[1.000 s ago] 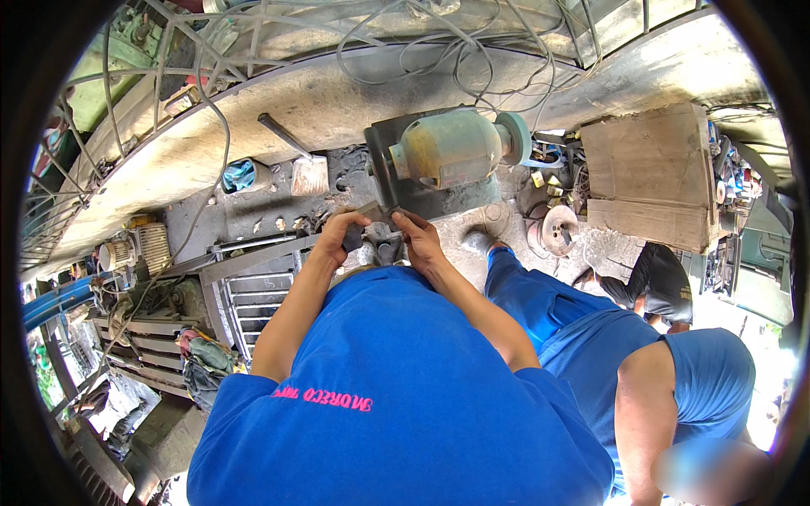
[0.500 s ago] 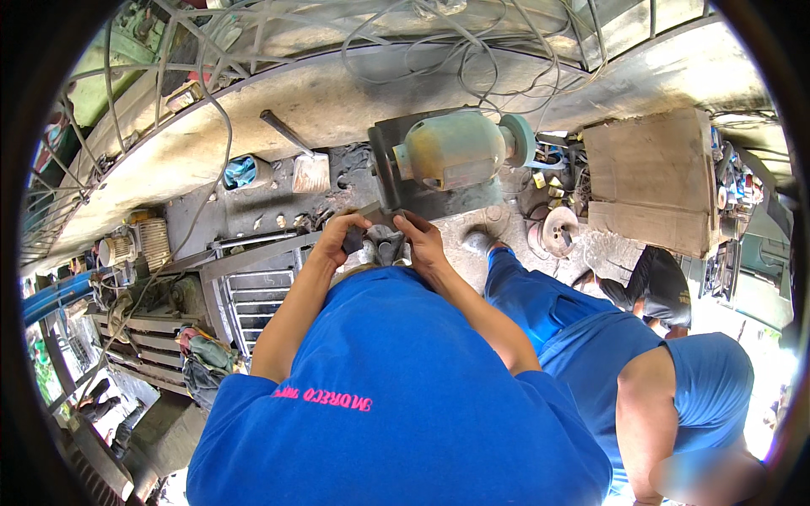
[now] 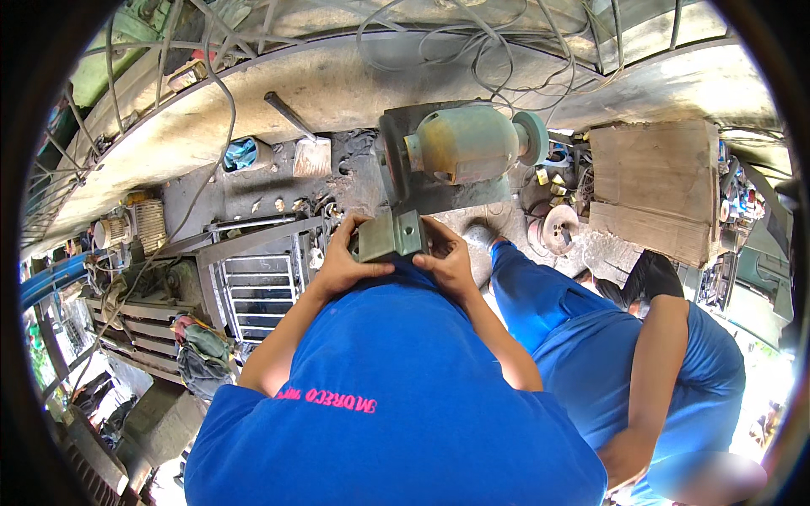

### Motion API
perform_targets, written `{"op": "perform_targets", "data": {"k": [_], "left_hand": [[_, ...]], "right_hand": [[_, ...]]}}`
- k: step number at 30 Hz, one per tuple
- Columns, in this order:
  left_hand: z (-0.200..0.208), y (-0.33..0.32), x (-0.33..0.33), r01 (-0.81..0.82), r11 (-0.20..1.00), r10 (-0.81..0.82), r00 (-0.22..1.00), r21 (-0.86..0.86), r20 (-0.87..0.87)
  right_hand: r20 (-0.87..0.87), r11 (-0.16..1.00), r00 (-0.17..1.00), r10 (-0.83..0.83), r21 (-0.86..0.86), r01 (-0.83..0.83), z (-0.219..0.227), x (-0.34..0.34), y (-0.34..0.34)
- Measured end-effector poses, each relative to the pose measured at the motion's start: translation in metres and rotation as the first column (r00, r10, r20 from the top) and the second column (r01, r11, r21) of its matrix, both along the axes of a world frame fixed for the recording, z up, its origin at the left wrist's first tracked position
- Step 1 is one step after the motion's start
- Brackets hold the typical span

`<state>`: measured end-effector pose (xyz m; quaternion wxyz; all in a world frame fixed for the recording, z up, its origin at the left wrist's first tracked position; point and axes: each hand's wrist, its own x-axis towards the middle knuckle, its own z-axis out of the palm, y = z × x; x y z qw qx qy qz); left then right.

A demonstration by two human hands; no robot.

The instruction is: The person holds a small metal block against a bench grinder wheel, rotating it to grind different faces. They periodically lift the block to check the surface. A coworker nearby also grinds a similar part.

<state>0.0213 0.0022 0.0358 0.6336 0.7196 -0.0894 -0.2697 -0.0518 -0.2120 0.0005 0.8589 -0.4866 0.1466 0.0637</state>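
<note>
At far left, a heap of slatted metal frames (image 3: 126, 316) lies beside a grille of metal bars (image 3: 257, 291) on the grimy workshop floor, with a blue rag (image 3: 240, 153) and a flat-bladed scraper (image 3: 308, 152) farther up near the curved concrete ledge (image 3: 253, 93). At centre, a person in a blue shirt holds a grey-green metal angle bracket (image 3: 390, 236) at chest height, just below a bench grinder (image 3: 468, 143). The left hand (image 3: 346, 261) is closed around the bracket's left end, fingers curled over its top edge; the right hand (image 3: 447, 257) grips its right end, where a round hole shows in the plate. To the right, a pulley wheel (image 3: 557, 229) sits on the floor near a worn wooden box (image 3: 654, 185), and a second person in blue (image 3: 666, 371) bends forward beside the first.
</note>
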Motion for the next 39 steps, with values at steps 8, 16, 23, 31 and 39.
{"op": "perform_targets", "data": {"k": [8, 16, 23, 31, 39], "left_hand": [[0.049, 0.008, 0.0, 0.108, 0.982, -0.083, 0.984, -0.154, 0.158], [0.06, -0.001, 0.005, 0.099, 0.968, -0.059, 0.983, -0.231, 0.174], [0.061, -0.001, 0.001, 0.088, 0.987, -0.06, 0.976, -0.131, 0.207], [0.027, -0.004, 0.0, 0.06, 0.947, -0.093, 0.992, -0.314, -0.091], [-0.023, -0.016, -0.009, -0.117, 0.921, -0.073, 0.884, -0.371, -0.461]], "right_hand": [[0.272, 0.985, 0.962, 0.018, -0.168, 0.029, 0.062, -0.006, -0.001], [0.311, 0.979, 0.95, -0.019, -0.188, 0.081, 0.079, -0.001, -0.005], [0.214, 0.998, 0.977, 0.01, -0.064, 0.004, 0.064, -0.004, -0.009], [0.232, 0.947, 0.972, -0.021, -0.306, 0.093, 0.072, 0.0, -0.004], [0.032, 0.899, 0.999, -0.035, -0.435, 0.045, 0.04, 0.02, -0.006]]}}
